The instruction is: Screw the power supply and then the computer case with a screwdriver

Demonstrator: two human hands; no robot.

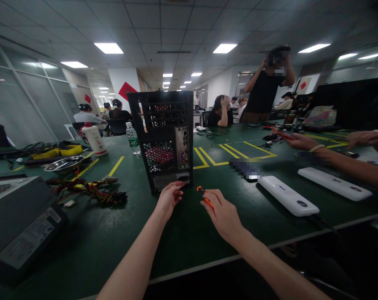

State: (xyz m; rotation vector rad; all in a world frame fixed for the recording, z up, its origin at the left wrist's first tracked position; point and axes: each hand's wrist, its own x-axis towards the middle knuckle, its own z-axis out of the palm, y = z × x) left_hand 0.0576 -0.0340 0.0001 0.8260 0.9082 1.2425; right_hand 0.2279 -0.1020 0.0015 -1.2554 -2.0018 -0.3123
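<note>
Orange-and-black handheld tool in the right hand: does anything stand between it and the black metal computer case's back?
Only the left hand, near the lower right corner of the computer case; nothing else visible stands between the tool and the case.

Both forearms are bare as far as the picture shows them: the left forearm (135, 254) towards seven o'clock, the right forearm (264, 258) between four and five. Each is smooth in outline, broader low down and tapering to a slim wrist. The left hand (170, 200) and right hand (222, 212) are bare too, with slender fingers. Their nails are too small to make out clearly.
</note>
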